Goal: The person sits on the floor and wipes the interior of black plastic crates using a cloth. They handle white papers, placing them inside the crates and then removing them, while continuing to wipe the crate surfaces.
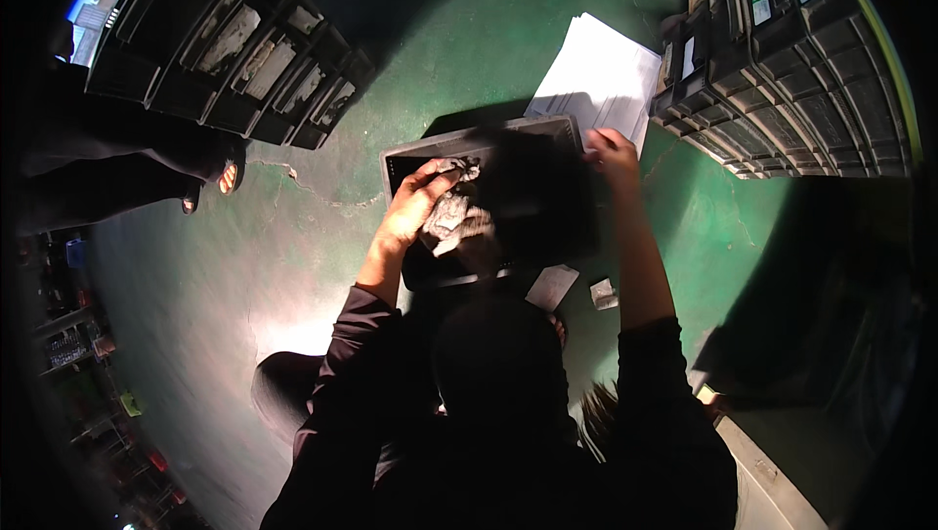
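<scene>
From where I stand, the crumpled grey rag (pixel 449 220) is in the black plastic crate (pixel 559 124), near nine o'clock from its middle. The left hand (pixel 418 200) has it pinched, with fingers and thumb closed on its top end, and the rest hangs loose and a bit blurry. I think the rag is light and soft, so it would flop and squash but not break. A big bunch in the middle looks like the best place to hold it. The crate looks stiff, and its rim should be good to grab.

The right hand (pixel 612 151) is at two o'clock, just by the crate's corner, over the white papers (pixel 611 56). It's blurry, with fingers bent, and I can't tell if it has anything.

A flat card (pixel 553 287) lies at five o'clock. Tall stacks of black bins stand at ten (pixel 244 56) and two (pixel 782 76). Somebody's sandalled foot (pixel 231 175) is at nine.
</scene>
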The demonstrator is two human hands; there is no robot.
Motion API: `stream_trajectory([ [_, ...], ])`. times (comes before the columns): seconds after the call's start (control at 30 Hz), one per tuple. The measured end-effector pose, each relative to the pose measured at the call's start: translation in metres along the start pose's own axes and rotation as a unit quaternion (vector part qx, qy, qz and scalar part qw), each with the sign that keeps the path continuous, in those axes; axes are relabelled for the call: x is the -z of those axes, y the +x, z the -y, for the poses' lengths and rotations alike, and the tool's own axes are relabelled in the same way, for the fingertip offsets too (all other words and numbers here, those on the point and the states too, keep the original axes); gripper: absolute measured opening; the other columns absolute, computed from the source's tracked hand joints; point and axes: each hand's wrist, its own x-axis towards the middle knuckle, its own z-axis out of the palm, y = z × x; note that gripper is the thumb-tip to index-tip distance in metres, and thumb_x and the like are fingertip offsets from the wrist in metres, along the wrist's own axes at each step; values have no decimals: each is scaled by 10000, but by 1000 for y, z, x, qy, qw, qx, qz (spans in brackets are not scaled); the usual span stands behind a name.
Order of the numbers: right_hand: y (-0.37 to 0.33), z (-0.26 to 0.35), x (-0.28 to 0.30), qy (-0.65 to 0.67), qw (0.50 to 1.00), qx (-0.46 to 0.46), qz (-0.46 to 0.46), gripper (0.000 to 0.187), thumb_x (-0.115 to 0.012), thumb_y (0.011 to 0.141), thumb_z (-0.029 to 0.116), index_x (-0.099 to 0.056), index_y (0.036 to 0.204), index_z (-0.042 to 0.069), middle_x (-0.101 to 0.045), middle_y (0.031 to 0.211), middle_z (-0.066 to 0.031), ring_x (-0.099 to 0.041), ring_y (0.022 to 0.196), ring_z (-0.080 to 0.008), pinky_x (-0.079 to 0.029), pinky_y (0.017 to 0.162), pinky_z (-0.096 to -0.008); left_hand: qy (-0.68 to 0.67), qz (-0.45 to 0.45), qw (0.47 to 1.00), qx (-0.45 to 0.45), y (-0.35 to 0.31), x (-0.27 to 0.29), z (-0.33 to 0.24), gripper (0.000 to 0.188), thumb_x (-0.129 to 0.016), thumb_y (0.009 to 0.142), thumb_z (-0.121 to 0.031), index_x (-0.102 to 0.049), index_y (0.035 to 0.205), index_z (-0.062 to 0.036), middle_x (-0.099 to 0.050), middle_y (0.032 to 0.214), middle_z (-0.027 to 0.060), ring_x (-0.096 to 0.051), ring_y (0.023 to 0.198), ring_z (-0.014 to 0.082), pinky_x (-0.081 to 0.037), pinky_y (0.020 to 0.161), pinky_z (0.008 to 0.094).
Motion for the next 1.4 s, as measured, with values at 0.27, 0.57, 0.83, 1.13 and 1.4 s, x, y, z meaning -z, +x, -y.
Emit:
stream_trajectory([
  [0.27,81,-102,25,-358,878,-193,-252,420,-637,756,465,-591,1023,144,-611,1057,-150,-599,978,-305,-487,808,-427,450,12,888,99,-56,13,-121,444,-540,873,-424,-575,1088,-37,-626,920,76,-590,821,170,-474,750,305],
  [0.57,180,-198,61,-134,977,-139,-92,330,-701,723,328,-632,782,10,-646,739,-119,-611,701,-210,-487,654,-373,410,-64,907,-73,-149,3,-110,341,-590,880,-262,-579,1116,-15,-648,924,65,-590,829,135,-471,785,292],
  [0.83,93,-31,57,-288,910,50,-296,214,-609,761,278,-591,882,102,-634,903,-123,-623,808,-321,-489,704,-428,367,-144,910,-125,-161,-5,-122,326,-568,888,-231,-563,1127,-9,-640,873,73,-580,811,110,-465,759,268],
  [1.13,33,58,98,-284,848,176,-411,206,-603,836,304,-565,832,102,-656,766,-110,-622,684,-351,-458,601,-471,387,-117,896,-185,-166,-1,-118,306,-571,882,-237,-581,1100,-23,-653,854,100,-609,792,147,-478,747,297],
  [1.4,10,37,109,-410,803,88,-424,165,-591,831,238,-538,929,117,-626,920,-118,-605,838,-319,-464,655,-435,385,-79,896,-207,-162,9,-111,278,-573,877,-211,-586,1079,-20,-660,810,114,-636,768,161,-481,726,298],
])
